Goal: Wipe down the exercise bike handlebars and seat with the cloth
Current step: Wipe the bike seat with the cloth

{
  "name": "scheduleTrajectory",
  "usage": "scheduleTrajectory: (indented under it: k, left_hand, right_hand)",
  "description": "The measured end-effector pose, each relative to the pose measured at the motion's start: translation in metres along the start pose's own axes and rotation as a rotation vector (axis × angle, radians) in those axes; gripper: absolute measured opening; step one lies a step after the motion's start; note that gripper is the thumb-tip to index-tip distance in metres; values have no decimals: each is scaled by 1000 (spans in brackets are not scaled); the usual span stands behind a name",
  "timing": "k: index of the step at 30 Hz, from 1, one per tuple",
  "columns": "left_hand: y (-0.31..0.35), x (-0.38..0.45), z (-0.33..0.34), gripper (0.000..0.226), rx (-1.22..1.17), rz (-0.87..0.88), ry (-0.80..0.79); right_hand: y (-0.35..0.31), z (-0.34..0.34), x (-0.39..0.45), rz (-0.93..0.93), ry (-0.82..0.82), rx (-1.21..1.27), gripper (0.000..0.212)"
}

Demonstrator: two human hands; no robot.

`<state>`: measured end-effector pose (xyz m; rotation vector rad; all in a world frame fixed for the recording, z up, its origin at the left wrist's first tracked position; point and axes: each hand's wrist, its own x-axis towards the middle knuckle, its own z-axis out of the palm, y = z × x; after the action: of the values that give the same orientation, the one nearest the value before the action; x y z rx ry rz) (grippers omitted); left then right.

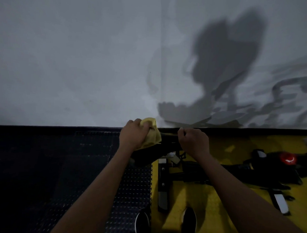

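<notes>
left hand (133,135) fingers bunch yellow cloth (152,134) on dark seat (145,154) | right hand (194,141) fingers clenched, contents hidden | bike frame murky below

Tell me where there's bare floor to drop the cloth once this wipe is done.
Bare: the dark studded mat left of the left hand and cloth, up to the wall. Also a yellow mat strip between the shoes. Crowded: the right side, with bike frame, red knob and pedals.
</notes>
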<state>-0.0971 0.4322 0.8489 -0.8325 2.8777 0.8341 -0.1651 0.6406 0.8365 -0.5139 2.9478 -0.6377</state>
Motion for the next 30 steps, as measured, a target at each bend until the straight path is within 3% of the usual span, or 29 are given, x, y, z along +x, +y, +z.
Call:
scheduleTrajectory:
  k: [2, 4, 8, 13, 15, 19, 25, 28, 30]
  left_hand:
    - [12, 17, 2, 46, 161, -123, -38]
    - [20, 22, 11, 47, 328, -117, -37]
    - [24, -9, 28, 52, 471, 172, 69]
    - [-19, -65, 29, 60, 296, 403, 103]
    - [-37, -78, 25, 61, 170, 363, 92]
    - [-43, -66, 18, 56, -298, 72, 62]
    - [-9, 7, 9, 50, -122, -245, 29]
    - [-1, 18, 8, 44, 27, -220, 1]
    - [-1, 11, 10, 48, 31, -185, 83]
  right_hand:
    - [-1, -1, 0, 5, 0, 5, 51]
    - [-2, -1, 0, 6, -6, -1, 49]
    - [0, 0, 0, -10, -13, 10, 48]
    - [4, 3, 1, -23, -3, -23, 49]
    - [4, 3, 0, -16, -6, -6, 51]
    - [1, 1, -1, -8, -4, 10, 52]
    - [1, 1, 0, 2, 6, 10, 48]
    - [1, 0, -1, 8, 5, 13, 48]
    - [1, 0, -1, 14, 5, 4, 47]
